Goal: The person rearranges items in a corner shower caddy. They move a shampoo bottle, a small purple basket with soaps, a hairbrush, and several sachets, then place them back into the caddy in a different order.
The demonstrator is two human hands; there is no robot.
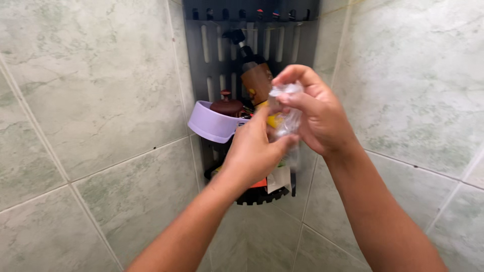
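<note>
pale green marbled tiles fill both walls of a corner, where a dark slotted corner rack hangs. both hands meet in front of the rack around a small piece of crinkled clear plastic. the right hand pinches its top end between thumb and curled forefinger, at about 10 o'clock from the palm. the left hand comes up from 7 o'clock, fingertips pressed together on the lower part of the plastic, so it sits between the two sets of fingers. behind, at 9 o'clock from the hands, a lilac tub rests on the rack, with a brown pump bottle at 12 o'clock and a dark round lid beside it.
</note>
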